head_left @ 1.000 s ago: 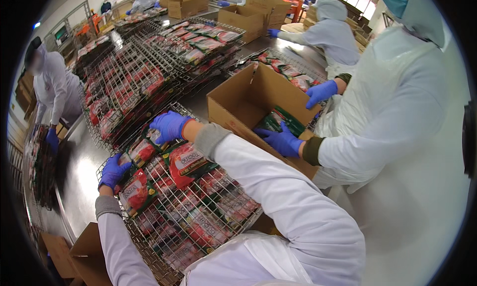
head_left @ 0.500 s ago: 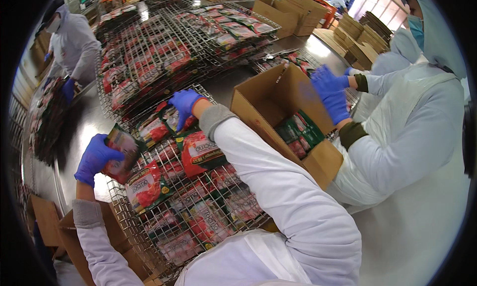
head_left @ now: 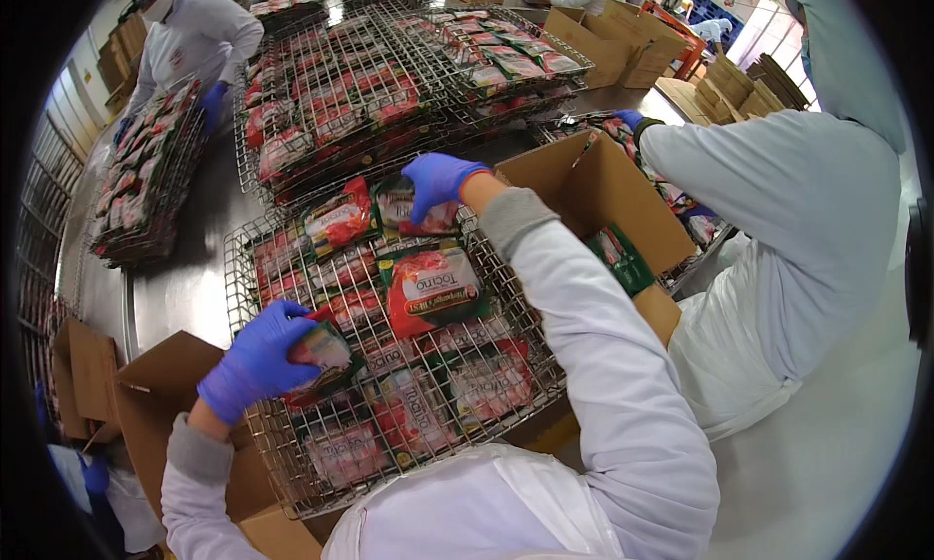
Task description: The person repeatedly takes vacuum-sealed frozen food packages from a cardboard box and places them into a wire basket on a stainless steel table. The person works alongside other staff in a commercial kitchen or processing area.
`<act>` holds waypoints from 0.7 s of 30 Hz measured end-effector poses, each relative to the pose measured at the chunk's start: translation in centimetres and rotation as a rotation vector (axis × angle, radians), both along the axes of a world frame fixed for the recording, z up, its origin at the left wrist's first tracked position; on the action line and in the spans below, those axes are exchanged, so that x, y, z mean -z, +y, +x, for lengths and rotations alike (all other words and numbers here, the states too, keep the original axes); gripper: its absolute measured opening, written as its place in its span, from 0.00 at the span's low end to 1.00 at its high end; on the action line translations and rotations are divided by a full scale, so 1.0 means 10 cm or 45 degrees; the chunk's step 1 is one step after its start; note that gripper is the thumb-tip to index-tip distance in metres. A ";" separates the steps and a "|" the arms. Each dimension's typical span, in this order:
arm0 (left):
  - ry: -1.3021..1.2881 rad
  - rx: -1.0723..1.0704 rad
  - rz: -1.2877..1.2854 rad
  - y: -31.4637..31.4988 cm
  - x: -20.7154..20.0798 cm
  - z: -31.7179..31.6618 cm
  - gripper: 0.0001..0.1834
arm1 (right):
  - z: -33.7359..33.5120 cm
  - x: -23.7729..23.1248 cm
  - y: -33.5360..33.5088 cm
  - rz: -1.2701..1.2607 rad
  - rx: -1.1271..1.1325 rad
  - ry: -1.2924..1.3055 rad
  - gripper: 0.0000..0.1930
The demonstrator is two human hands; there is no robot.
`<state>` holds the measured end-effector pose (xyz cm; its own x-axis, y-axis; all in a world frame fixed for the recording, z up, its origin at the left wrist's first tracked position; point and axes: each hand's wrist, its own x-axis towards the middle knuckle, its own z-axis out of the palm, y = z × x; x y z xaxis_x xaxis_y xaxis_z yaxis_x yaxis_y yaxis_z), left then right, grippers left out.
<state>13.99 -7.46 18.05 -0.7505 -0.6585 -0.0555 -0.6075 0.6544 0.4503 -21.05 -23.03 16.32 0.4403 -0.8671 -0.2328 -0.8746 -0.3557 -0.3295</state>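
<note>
My left hand (head_left: 261, 360), in a blue glove, is closed around a red-and-green food pouch (head_left: 327, 354) above the near left part of a wire rack (head_left: 255, 404). Toward the rack's far side, my gloved right hand (head_left: 444, 182) grips the upper edge of another pouch (head_left: 416, 212), its thumb bent down over the front. Beside that one lies a loose pouch (head_left: 339, 221), and a further loose pouch (head_left: 434, 288) rests mid-rack on the wire grid. Flat pouches of pink meat (head_left: 409, 409) show in rows through the wires.
Open cardboard boxes stand left (head_left: 165, 385) and right (head_left: 555, 166) of the rack; the right one holds a few pouches. Loaded wire racks (head_left: 331, 93) are stacked beyond, on the metal table (head_left: 185, 302). One co-worker (head_left: 769, 229) leans in close at right; another (head_left: 199, 35) stands far left.
My left hand has come nearer, onto the pouch lying at the near left. The pouch it held before no longer shows separately. The right-hand co-worker's hands have moved behind the box. The view has shifted.
</note>
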 end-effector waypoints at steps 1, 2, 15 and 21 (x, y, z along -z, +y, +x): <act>0.047 0.072 -0.165 0.14 -0.02 -0.01 0.37 | -0.05 -0.06 0.05 -0.073 0.006 -0.100 0.36; 0.012 -0.003 -0.125 0.25 -0.07 -0.05 0.38 | -0.08 -0.11 0.11 -0.145 0.012 -0.201 0.36; 0.401 -0.598 -0.196 0.45 0.02 0.26 0.20 | 0.16 -0.01 1.46 -0.101 -0.392 -0.287 0.47; 1.533 -1.231 0.325 1.19 -0.17 1.36 0.21 | 0.38 -0.23 2.18 0.020 -0.019 -0.032 0.54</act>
